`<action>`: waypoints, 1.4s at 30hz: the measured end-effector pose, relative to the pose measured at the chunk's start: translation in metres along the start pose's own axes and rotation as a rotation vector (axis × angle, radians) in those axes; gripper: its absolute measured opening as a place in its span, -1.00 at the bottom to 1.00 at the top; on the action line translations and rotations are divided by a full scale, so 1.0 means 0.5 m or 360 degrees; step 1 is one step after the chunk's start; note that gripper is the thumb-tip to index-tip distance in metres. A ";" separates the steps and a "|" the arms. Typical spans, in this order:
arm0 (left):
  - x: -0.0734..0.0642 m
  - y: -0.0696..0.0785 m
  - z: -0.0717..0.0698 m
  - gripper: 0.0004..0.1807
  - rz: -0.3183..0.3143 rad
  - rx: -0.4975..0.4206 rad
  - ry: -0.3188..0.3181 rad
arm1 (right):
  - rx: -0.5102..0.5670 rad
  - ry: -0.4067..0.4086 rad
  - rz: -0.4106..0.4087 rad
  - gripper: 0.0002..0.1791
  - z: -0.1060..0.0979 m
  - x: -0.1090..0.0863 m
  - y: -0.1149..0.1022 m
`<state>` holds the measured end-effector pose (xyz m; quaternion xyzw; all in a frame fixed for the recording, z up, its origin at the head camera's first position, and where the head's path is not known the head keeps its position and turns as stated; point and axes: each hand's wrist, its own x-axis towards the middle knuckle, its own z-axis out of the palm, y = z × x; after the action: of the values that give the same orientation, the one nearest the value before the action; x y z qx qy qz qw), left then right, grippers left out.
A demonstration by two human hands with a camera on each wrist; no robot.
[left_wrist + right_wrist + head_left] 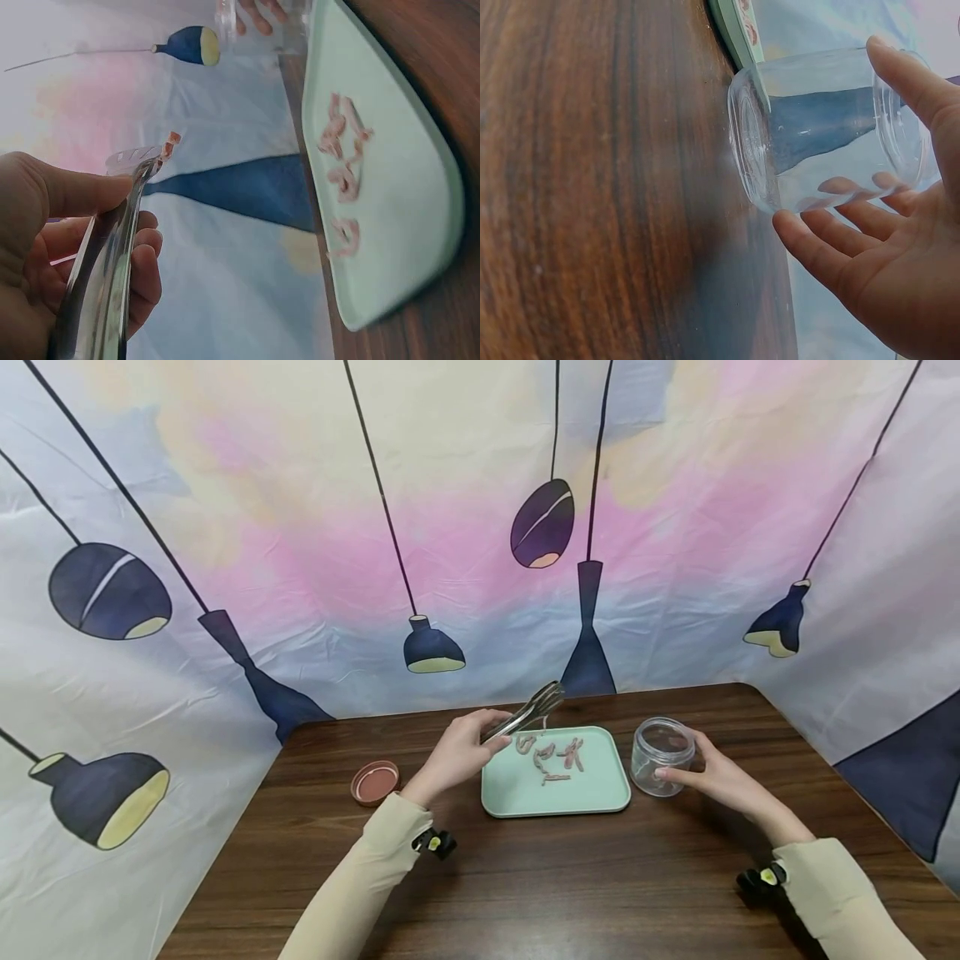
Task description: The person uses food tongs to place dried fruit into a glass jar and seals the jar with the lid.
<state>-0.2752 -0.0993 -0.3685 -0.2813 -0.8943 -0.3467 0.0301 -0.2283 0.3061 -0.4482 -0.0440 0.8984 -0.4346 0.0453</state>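
My left hand (461, 750) grips metal tongs (101, 262) with the thumb on one side and fingers on the other. A small pinkish strip (171, 144) sticks out from the tongs' tips, raised above the back edge of a pale green tray (502, 797). Several more pinkish, meat-like strips (557, 777) lie loose on the tray. To the tray's right, my right hand (723, 779) holds a clear jar (651, 758) from its right side, thumb and fingers around the wall. The jar stands upright and lidless, with its base at the tabletop.
A reddish-brown round lid (375, 782) lies on the dark wooden table (570, 877), left of the tray. Behind the table's back edge hangs a fabric backdrop (300, 527) printed with lamps.
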 end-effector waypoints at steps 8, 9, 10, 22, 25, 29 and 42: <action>0.052 0.042 0.033 -0.57 0.0090 -0.0078 0.0007 | 0.0006 0.0009 0.0001 0.20 0.000 0.001 0.001; 0.059 0.048 0.039 -0.57 0.0105 -0.0088 0.0009 | 0.0007 0.0010 0.0003 0.20 0.001 0.001 0.001; 0.065 0.055 0.044 -0.57 0.0120 -0.0090 0.0009 | 0.0007 0.0009 0.0006 0.20 0.001 0.001 0.001; 0.120 0.123 0.126 -0.57 0.0339 0.0037 0.0015 | 0.0000 0.0022 0.0017 0.20 0.003 0.004 0.004; 0.127 0.135 0.151 -0.58 0.0377 0.0048 0.0011 | 0.0009 0.0016 0.0027 0.21 0.002 0.006 0.003; 0.134 0.148 0.179 -0.60 0.0412 0.0051 0.0010 | 0.0029 0.0014 0.0016 0.20 0.002 0.007 0.003; 0.122 0.144 0.227 -0.61 0.0438 0.0164 -0.0079 | 0.0021 0.0007 0.0012 0.19 0.001 0.004 0.003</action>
<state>-0.2727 0.0454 -0.3958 -0.4078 -0.8644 -0.2857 0.0695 -0.2304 0.3065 -0.4499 -0.0394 0.8958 -0.4403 0.0453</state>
